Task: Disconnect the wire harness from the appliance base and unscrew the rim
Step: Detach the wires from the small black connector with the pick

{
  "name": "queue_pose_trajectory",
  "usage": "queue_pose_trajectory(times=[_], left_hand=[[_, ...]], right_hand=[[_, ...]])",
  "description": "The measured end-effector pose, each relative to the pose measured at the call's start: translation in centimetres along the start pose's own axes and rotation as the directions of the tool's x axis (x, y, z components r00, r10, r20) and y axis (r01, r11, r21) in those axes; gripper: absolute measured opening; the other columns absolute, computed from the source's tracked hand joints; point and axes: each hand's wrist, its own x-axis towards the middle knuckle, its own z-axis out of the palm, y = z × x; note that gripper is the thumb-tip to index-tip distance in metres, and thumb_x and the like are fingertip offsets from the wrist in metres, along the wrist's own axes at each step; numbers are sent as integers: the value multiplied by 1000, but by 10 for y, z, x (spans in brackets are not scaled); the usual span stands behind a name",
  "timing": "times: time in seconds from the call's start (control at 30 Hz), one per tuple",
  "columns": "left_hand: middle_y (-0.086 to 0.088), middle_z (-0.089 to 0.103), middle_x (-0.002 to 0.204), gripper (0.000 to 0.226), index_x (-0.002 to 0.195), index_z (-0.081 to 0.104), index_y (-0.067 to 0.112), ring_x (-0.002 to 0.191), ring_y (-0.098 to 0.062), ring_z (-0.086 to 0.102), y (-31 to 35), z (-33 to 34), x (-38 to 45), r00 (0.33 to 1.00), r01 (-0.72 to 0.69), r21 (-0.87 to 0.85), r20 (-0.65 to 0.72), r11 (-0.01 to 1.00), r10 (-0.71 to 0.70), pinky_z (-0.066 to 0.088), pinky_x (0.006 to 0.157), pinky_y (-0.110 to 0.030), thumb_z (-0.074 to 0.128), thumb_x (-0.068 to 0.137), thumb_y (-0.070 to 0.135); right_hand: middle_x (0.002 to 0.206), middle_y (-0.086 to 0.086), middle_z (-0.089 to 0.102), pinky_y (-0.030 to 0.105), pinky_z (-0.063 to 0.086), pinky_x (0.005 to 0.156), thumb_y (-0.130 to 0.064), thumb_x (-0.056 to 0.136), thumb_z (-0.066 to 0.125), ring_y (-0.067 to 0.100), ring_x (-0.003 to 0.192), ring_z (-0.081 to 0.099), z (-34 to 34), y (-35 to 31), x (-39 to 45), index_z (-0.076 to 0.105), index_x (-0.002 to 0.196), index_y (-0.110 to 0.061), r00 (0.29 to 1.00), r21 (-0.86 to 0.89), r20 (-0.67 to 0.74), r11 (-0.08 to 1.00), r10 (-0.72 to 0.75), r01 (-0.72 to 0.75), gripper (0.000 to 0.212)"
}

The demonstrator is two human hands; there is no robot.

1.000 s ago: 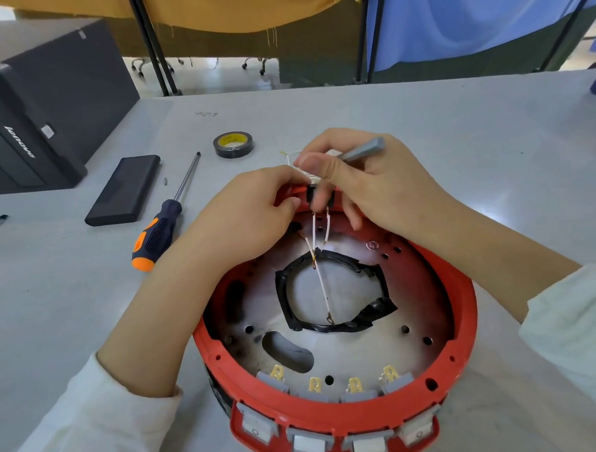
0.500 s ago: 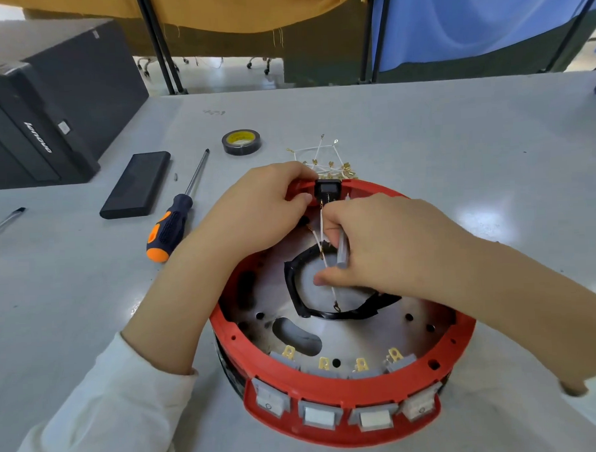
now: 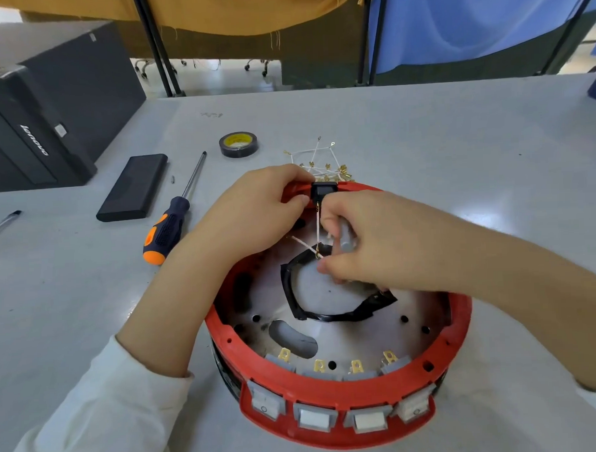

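The round appliance base with its red rim [image 3: 343, 391] lies upside down on the table, grey switches along its near side. A black connector block [image 3: 323, 190] sits in the far rim. My left hand [image 3: 255, 210] grips the rim beside that block. My right hand [image 3: 375, 243] is inside the base, curled round a grey tool [image 3: 346, 239] and pinching the thin white wires [image 3: 318, 225] that run down from the block. A loose bundle of white wires with brass terminals [image 3: 321, 164] lies on the table just behind the rim.
An orange-and-black screwdriver [image 3: 171, 223] lies left of the base, with a black flat box [image 3: 133, 187], a tiny screw [image 3: 172, 178] and a roll of black tape [image 3: 238, 145] nearby. A black computer case [image 3: 46, 109] stands far left. A metal rod [image 3: 2, 224] lies at the left edge.
My right hand came down from above the far rim into the base with the grey tool and now pinches the wires below the black block. The left hand stayed on the rim.
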Motion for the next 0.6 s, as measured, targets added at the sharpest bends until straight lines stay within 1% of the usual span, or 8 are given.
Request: queue_pose_trajectory(times=[0.07,0.13,0.2,0.3,0.37,0.43,0.5,0.6], left_hand=[[10,63,115,31,121,59,30,106,-9,55,0,0,0,1000,4,-6,3,1000,-4,43,88,-26,51,93,20],[9,63,117,32,122,59,28,109,-11,55,1,0,1,1000,7,-17,9,1000,-7,43,92,-28,49,93,16],[8,62,119,34,123,59,27,112,-12,54,0,0,2,1000,19,-23,19,1000,-18,41,96,-29,45,95,12],[8,61,121,37,124,58,27,114,-12,52,-1,-1,3,999,26,-33,29,999,-25,38,99,-28,43,96,9],[8,61,122,37,124,58,27,115,-11,51,-3,0,3,999,21,-34,29,999,-20,37,97,-24,43,96,9],[8,61,122,36,124,58,26,115,-10,51,-3,0,3,1000,14,-37,22,999,-13,35,92,-19,44,96,9],[8,62,122,36,123,59,26,114,-9,52,-3,1,3,1000,7,-39,13,999,-6,32,88,-15,44,95,8],[10,62,121,37,123,59,27,113,-8,52,-3,1,3,1000,6,-40,11,999,-6,32,88,-15,44,95,8]], right_hand=[[68,-4,69,20,40,40,-19,84,63,5,33,43,-15,-2,-7,35,71,-26,995,110,99,994,-21,10,32],[64,-5,69,24,42,41,-16,85,63,12,36,44,-28,-2,-12,33,71,-24,984,150,173,989,-40,14,34],[64,-5,68,32,44,45,-15,84,64,13,38,43,-40,-1,-16,33,70,-22,978,175,200,984,-51,16,34],[64,-2,67,25,39,43,-11,85,62,15,42,43,-51,3,-21,34,68,-22,973,266,214,964,-85,25,35],[66,0,66,27,39,45,-10,86,60,18,47,45,-53,4,-25,34,67,-25,970,309,223,951,-102,29,35],[66,-1,65,31,41,48,-12,87,58,18,48,45,-49,5,-26,34,66,-26,967,288,236,957,-91,20,34],[63,-5,63,33,42,51,-13,89,55,17,50,49,-40,7,-23,35,67,-26,968,180,244,984,-63,19,32],[69,-6,61,35,48,64,-11,91,50,12,66,60,-24,8,-19,36,70,-26,967,17,248,998,-55,52,29]])
